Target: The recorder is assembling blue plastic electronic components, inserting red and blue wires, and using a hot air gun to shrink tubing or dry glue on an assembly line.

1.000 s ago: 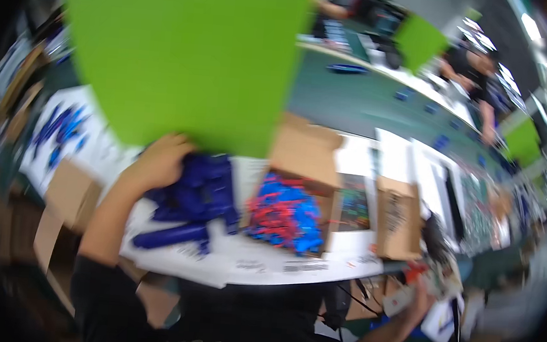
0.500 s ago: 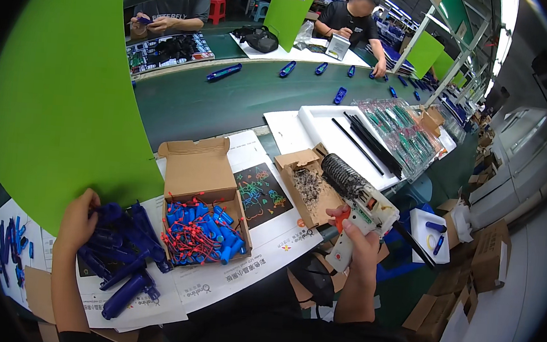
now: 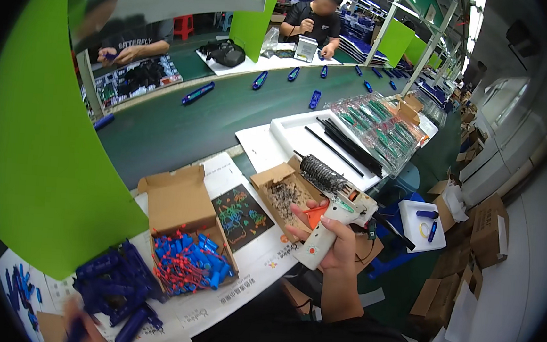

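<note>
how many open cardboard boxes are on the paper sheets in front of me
2: one box of blue parts at centre-left, one box of small dark parts just beyond the glue gun. Others may be hidden.

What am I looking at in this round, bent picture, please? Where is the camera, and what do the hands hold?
The camera sits on a person's head and looks down, and its wide lens bends straight edges. The right hand grips a white glue gun with an orange trigger, above the work table. The left hand shows blurred at the bottom edge, by a pile of dark blue plastic parts; I cannot tell whether it grips one. An open cardboard box holds blue pieces with red wires. A smaller box holds tiny dark parts. Behind, a green conveyor belt carries blue items, and other people sit working beyond it. A green divider panel stands on the left.
</note>
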`<action>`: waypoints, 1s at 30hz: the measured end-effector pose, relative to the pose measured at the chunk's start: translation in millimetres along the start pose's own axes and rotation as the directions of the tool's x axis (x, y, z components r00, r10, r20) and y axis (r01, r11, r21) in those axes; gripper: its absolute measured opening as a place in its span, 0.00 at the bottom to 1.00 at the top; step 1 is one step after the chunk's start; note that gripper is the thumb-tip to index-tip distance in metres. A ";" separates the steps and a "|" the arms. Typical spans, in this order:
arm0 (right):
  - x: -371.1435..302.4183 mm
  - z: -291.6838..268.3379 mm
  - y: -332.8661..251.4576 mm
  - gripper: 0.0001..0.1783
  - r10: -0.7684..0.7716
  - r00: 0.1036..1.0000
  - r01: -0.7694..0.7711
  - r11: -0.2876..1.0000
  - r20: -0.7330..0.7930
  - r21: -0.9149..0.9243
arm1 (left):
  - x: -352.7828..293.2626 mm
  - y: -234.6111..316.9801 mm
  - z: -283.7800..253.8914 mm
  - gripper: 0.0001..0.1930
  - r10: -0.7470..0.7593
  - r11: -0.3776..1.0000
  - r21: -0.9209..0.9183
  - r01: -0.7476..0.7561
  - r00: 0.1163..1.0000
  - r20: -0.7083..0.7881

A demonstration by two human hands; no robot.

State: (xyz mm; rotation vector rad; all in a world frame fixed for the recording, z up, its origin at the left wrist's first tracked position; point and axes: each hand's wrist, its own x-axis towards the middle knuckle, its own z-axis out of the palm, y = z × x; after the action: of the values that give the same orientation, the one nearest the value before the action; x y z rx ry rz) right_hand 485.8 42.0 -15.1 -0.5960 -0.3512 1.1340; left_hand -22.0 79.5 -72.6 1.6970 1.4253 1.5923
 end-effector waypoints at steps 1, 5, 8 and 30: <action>4.3 -2.0 1.4 0.16 -0.027 0.999 0.028 1.000 -0.023 0.012 | -32.4 14.1 1.6 0.24 0.093 0.990 -0.129 -0.062 0.962 0.257; 16.7 -0.4 7.8 0.15 -0.028 0.999 0.024 0.996 -0.034 -0.088 | -83.9 74.7 37.2 0.13 0.046 0.861 -0.338 0.380 0.604 0.796; 20.2 1.0 11.9 0.15 -0.032 0.998 0.024 0.985 -0.049 -0.169 | -61.2 81.5 41.9 0.21 0.120 0.758 -0.264 0.597 0.271 0.955; -23.4 51.8 -3.3 0.28 -0.037 0.936 0.266 0.726 0.350 -0.634 | -9.4 93.1 63.8 0.37 -0.103 0.173 -0.647 0.743 0.667 0.738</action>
State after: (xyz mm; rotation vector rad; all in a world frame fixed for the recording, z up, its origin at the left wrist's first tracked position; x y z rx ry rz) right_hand 450.7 33.2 28.9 -1.0043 -1.1104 0.9165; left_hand 73.6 56.2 -16.4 0.6963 0.3465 1.0001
